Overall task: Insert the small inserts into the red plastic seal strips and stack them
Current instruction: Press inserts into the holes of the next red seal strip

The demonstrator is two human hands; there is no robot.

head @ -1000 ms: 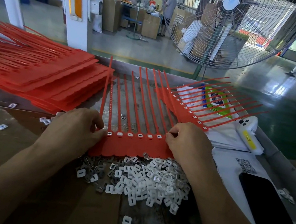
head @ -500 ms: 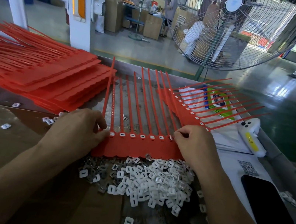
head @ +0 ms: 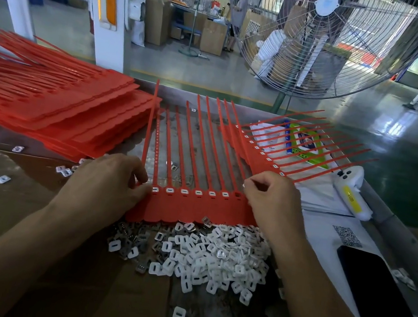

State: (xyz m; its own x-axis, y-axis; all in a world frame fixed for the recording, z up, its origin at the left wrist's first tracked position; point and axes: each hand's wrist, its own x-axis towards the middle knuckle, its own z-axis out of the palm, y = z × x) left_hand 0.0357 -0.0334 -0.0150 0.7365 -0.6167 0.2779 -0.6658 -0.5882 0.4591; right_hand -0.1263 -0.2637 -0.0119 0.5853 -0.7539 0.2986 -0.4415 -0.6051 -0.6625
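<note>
Red plastic seal strip sheet (head: 194, 208) lies flat on a brown cardboard-covered tabletop (head: 0, 221) in a factory hall, held at both ends.

Six white inserts sit in its sockets; the socket nearest the right hand (head: 274, 207) shows empty. That hand's curled fingers (head: 255, 186) pinch at the sheet's right end, whether on an insert I cannot tell. The left hand (head: 107, 186) grips the left end, fingers bent. A heap of small white plastic inserts (head: 213, 260) lies just below; a stack of red sheets (head: 54, 109) sits left, a large wire-caged fan (head: 330, 40) stands beyond.
</note>
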